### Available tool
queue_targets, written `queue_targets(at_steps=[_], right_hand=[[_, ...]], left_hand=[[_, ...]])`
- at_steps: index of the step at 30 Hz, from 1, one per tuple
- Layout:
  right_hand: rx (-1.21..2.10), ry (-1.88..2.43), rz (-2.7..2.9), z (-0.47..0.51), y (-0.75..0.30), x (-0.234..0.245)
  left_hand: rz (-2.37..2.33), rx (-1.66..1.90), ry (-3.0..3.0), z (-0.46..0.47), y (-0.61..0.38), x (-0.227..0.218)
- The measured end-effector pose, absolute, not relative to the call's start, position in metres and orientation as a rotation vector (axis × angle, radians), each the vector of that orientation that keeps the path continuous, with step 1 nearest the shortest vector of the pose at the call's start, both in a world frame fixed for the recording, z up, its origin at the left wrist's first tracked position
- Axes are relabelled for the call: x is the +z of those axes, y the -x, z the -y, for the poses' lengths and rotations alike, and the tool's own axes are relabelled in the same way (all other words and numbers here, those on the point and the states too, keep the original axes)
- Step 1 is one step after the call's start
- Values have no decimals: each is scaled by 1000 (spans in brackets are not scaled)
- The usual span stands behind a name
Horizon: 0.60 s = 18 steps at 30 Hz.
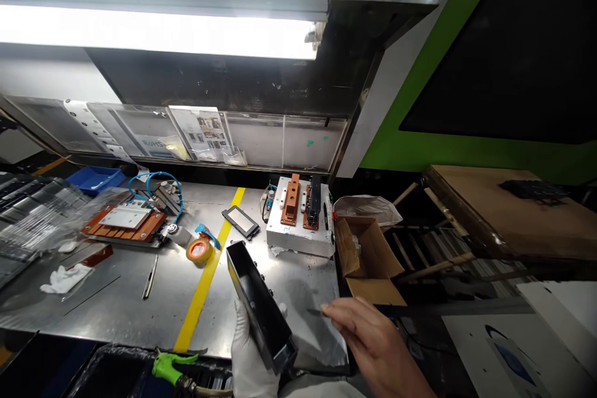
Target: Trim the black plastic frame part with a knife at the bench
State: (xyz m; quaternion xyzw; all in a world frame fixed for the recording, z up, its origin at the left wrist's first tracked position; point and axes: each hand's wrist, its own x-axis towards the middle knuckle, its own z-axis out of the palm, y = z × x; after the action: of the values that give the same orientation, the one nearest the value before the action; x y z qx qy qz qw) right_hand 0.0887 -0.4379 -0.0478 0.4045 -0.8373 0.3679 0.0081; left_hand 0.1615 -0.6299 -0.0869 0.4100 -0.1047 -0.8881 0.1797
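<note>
From where I stand, one word reads clearly: "RoHS", in grey letters on a sheet (pixel 156 145) behind a clear plastic panel (pixel 254 140). The leaflet (pixel 200 130) beside it has print too small to read. A white card (pixel 513 354) at lower right bears a blue oval mark. The black metal case (pixel 259 305) in the gloved left hand (pixel 249 354) shows no legible marking.

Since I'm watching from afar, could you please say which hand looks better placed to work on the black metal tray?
Probably the right: the bare right hand is beside the tray with a small dark item at its fingers, while the gloved left hand grips it.
</note>
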Motion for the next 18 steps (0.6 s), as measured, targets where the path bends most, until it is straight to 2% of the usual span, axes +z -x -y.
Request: queue_targets(at_steps=[7,15,18], right_hand=[[1090,-1561,2455,452,-109,-22],[1136,-1553,2515,456,-112,-25],[1035,-1514,2513,458,-112,-31]], left_hand=[[320,-2554,-1201,629,-158,-79],[216,-2581,-1261,627,-156,-71],[195,-2587,-1289,626,-159,-74]])
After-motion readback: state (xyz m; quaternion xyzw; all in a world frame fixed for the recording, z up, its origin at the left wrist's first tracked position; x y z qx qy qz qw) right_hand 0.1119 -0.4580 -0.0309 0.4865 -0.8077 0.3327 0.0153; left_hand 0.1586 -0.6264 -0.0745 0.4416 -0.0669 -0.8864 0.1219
